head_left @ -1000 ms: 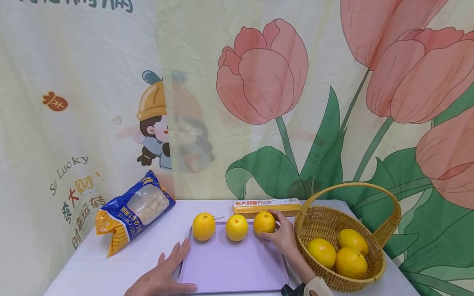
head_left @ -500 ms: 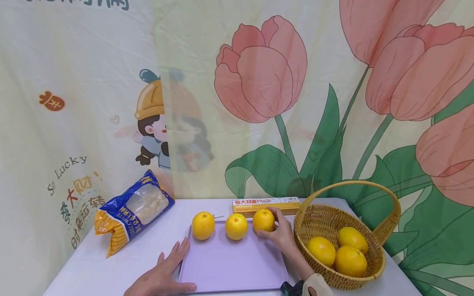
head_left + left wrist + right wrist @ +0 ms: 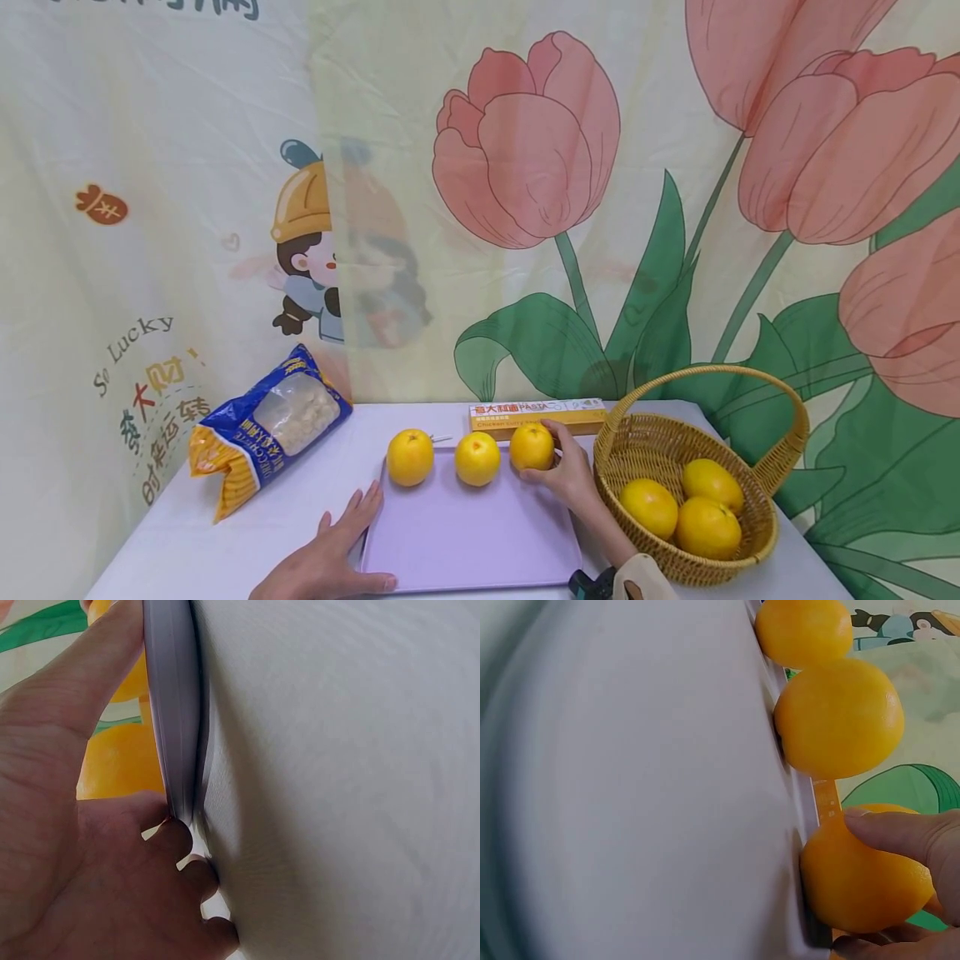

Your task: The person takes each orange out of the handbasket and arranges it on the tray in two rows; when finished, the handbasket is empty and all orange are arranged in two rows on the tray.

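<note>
A lilac tray (image 3: 472, 533) lies on the table with three oranges in a row along its far edge: a left orange (image 3: 410, 457), a middle orange (image 3: 477, 459) and a right orange (image 3: 532, 447). My right hand (image 3: 566, 471) holds the right orange between thumb and fingers at the tray's far right corner; the right wrist view shows the thumb across this orange (image 3: 866, 877). My left hand (image 3: 330, 546) rests at the tray's left side, fingers extended, thumb on the near rim. In the left wrist view its fingertips touch the white tablecloth (image 3: 337, 787) beside the tray's edge (image 3: 176, 712).
A wicker basket (image 3: 675, 433) with a tall handle stands at the right and contains three oranges (image 3: 708, 527). Behind the tray lies a pasta box (image 3: 585, 417). A blue and orange pasta bag (image 3: 273, 429) leans against the printed curtain (image 3: 397, 208) at the back left.
The view has shifted slightly. Both hands and the oranges keep their places, with the right hand still holding the right orange.
</note>
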A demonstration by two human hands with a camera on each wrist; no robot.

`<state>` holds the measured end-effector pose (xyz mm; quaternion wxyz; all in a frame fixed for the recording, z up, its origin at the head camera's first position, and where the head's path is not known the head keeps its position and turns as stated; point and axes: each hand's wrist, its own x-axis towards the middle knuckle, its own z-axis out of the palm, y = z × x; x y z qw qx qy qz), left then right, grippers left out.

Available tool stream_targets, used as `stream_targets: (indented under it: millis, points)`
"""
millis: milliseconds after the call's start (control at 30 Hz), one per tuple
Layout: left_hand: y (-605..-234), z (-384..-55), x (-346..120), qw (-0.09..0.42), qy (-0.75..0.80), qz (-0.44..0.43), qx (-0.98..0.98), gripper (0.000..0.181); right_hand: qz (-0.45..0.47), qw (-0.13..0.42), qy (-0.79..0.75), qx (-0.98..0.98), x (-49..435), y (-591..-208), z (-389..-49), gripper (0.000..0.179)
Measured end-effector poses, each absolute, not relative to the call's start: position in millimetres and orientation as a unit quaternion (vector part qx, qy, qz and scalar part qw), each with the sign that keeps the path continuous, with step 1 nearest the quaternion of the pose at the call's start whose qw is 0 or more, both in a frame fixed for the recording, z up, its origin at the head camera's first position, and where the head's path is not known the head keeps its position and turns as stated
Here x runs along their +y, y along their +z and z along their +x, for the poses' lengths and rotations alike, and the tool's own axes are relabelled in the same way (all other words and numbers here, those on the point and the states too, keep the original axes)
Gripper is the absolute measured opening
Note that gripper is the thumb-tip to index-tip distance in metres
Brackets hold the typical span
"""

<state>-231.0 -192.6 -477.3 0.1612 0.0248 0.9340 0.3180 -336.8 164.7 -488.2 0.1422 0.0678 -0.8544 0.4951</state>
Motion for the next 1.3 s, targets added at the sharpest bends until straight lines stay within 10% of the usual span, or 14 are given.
stream_targets:
  millis: [600,1300]
  points:
    - [-478,-232,-194,0.164,0.319,0.02,0.933,0.129,0.123,0.155,0.458,-0.867,174,-444,-288,0.094]
    - [-479,-235,-194,0.18,0.331,0.006,0.926,0.135,0.25,0.004,0.423,-0.871,311,-388,-224,0.023]
